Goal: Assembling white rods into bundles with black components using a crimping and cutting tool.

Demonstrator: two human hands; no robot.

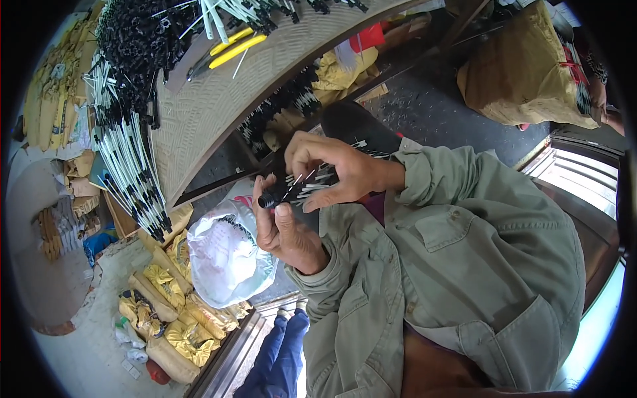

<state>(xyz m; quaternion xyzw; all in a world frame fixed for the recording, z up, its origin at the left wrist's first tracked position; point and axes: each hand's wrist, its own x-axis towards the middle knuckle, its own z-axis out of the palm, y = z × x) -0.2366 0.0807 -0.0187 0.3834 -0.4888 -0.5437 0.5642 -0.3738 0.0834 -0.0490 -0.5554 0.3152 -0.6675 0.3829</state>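
My left hand (288, 235) is closed on a small black cylindrical piece (268, 199), held between thumb and fingers, its round end facing left. Just above and to the right, my right hand (342, 169) curls its fingers and thumb round thin white-and-black sticks (312, 186). These sticks lie between the two hands, close to my lap. My right palm and fingers partly cover them, so their full length and the exact grip are hidden.
A table (199, 126) at upper left bears a black heap (142, 50), fanned white-and-black sticks (129, 169) and yellow-handled pliers (232, 50). A white plastic bag (225, 255) stands below it. Wrapped packages (169, 308) lie lower left. Another person holds a brown sack (524, 69) at upper right.
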